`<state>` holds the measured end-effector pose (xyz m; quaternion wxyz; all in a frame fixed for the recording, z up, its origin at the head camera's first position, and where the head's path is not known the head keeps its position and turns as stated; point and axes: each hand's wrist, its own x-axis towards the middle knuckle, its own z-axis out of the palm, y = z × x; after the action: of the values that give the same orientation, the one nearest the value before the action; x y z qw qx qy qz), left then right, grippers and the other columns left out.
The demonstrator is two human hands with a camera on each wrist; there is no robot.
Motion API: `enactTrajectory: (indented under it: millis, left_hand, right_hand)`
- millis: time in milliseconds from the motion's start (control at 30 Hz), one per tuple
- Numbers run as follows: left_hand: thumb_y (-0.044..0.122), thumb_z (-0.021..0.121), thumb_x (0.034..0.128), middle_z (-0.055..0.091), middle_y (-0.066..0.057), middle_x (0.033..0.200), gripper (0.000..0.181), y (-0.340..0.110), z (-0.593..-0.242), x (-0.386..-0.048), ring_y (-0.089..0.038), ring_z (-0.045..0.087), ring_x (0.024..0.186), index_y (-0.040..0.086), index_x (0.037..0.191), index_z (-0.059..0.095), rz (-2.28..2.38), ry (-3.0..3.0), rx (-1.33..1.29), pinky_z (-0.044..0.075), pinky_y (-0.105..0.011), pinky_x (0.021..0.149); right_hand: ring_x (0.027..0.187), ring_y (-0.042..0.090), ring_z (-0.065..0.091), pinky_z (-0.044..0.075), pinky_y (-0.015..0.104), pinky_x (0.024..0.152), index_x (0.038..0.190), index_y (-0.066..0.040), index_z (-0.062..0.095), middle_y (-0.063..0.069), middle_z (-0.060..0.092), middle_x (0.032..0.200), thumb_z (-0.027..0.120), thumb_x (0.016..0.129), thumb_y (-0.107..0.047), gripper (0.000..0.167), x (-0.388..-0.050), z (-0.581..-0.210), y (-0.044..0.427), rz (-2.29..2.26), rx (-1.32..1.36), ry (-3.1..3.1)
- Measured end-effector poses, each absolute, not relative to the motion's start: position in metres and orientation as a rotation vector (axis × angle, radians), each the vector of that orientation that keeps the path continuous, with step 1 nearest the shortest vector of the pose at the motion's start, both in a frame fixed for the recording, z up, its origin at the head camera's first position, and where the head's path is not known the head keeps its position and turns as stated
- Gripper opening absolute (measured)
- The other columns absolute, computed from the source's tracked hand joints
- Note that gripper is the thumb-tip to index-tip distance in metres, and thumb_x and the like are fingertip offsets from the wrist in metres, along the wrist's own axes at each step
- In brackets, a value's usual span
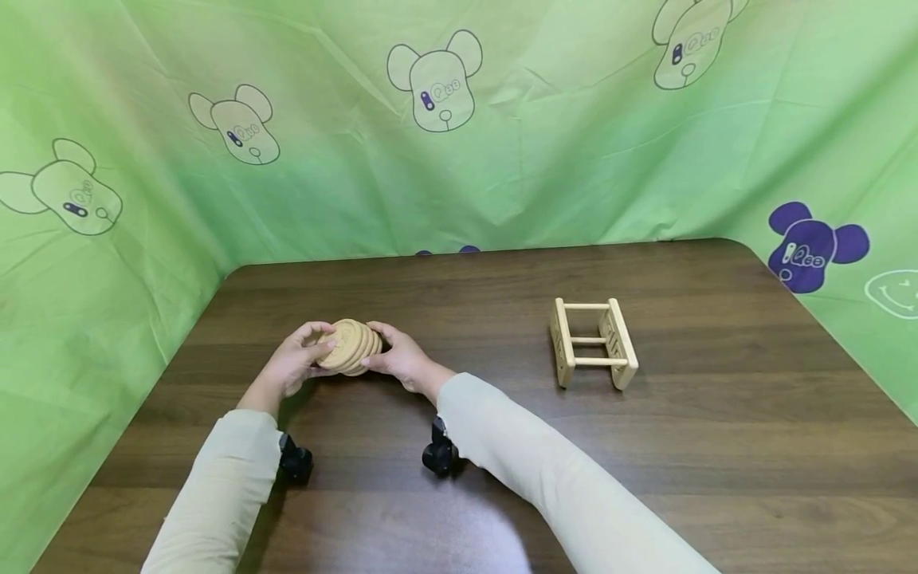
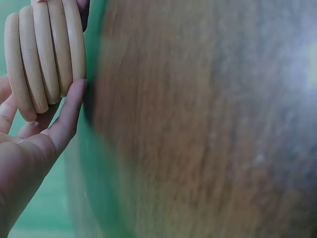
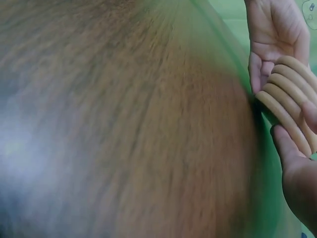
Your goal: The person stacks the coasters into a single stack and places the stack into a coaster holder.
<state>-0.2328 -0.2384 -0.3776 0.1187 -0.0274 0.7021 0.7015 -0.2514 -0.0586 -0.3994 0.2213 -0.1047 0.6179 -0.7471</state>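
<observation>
A stack of round wooden coasters [image 1: 346,344], pale and thick-edged, is held on its side between both hands at the left of the table. My left hand [image 1: 296,359] grips it from the left, thumb on the engraved outer face. From the right, my right hand [image 1: 403,360] holds the other end with thumb and fingers. Several coasters [image 2: 47,54] lie pressed face to face in the left wrist view, slightly fanned. In the right wrist view the coasters [image 3: 292,99] are partly cut off by the frame edge.
A small wooden rack [image 1: 591,344] with slotted sides and crossbars stands on the brown table [image 1: 502,446], right of the hands. Green printed cloth [image 1: 344,183] hangs behind and beside the table. A black wrist camera [image 1: 439,454] sits under the right sleeve.
</observation>
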Motion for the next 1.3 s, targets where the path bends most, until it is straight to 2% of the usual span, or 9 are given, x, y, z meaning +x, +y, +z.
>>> enactTrajectory:
  millis: [500, 967, 1300]
  left_hand:
    - [0.000, 0.045, 0.0872, 0.049, -0.004, 0.095, 0.018, -0.212, -0.371, -0.226, -0.012, 0.056, 0.069, 0.013, 0.100, 0.044, 2.241, 1.875, 0.016, 0.048, -0.034, 0.065]
    - [-0.002, 0.043, 0.0873, 0.052, -0.005, 0.089, 0.020, -0.185, -0.356, -0.227, -0.012, 0.056, 0.067, 0.010, 0.103, 0.042, 2.317, 1.797, 0.084, 0.048, -0.034, 0.066]
    - [-0.004, 0.042, 0.0868, 0.051, -0.005, 0.090, 0.024, -0.163, -0.354, -0.228, -0.012, 0.056, 0.067, 0.002, 0.110, 0.037, 2.323, 1.778, 0.151, 0.048, -0.033, 0.064]
  right_hand:
    - [0.091, 0.017, 0.049, 0.046, 0.030, 0.074, 0.127, -0.002, 0.035, 0.012, 0.035, 0.129, 0.057, 0.074, 0.015, 0.060, -0.250, -0.378, -0.026, -2.075, -0.385, 1.683]
    - [0.099, 0.021, 0.046, 0.046, 0.029, 0.074, 0.127, -0.002, 0.035, 0.010, 0.032, 0.132, 0.058, 0.073, 0.015, 0.062, -0.246, -0.355, 0.002, -2.081, -0.416, 1.726]
    - [0.097, 0.021, 0.048, 0.045, 0.031, 0.075, 0.127, -0.001, 0.034, 0.010, 0.032, 0.133, 0.057, 0.073, 0.015, 0.062, -0.242, -0.351, 0.024, -2.101, -0.419, 1.767]
